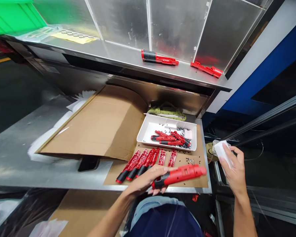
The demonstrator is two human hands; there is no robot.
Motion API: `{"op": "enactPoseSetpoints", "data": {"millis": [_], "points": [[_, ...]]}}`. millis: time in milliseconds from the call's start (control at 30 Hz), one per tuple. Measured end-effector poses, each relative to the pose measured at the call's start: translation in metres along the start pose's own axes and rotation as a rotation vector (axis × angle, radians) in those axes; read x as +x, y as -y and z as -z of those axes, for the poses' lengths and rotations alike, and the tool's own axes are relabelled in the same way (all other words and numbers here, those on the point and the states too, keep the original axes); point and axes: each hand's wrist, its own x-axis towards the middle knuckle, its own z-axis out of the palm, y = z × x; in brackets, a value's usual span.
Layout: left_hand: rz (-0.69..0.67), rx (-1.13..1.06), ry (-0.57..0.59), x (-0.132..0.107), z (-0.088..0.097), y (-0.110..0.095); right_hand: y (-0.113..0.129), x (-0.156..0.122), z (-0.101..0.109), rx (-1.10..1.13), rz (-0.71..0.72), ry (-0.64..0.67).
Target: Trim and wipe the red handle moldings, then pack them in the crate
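From the head camera I see the left hand point(145, 180) closed around a red-and-black plastic handle point(180, 175), held just above the cardboard sheet point(187, 174) at the edge of the steel table point(39, 171). The right hand point(233, 168), off past the table's edge, pinches a white cloth point(222, 152) (a wipe, perhaps; hard to tell from here). Matching handles point(135, 166) lie in a row on the cardboard, more sit in a white tray point(148, 131) among small black screws point(180, 146), and two red pieces point(159, 57) rest on the shelf point(118, 49) above.
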Motion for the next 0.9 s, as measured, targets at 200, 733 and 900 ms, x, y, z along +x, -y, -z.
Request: {"op": "enactPoseSetpoints", "data": {"millis": [200, 733, 900], "points": [[0.192, 0.505, 0.587, -0.010, 0.026, -0.020, 0.036, -0.043, 0.027, 0.321, 0.171, 0.728], [0.305, 0.389, 0.694, 0.029, 0.021, -0.033, 0.048, -0.079, 0.016, 0.154, 0.565, 0.824], [0.307, 0.376, 0.726, 0.037, 0.019, -0.035, 0.054, -0.070, -0.001, 0.120, 0.610, 0.772]]}}
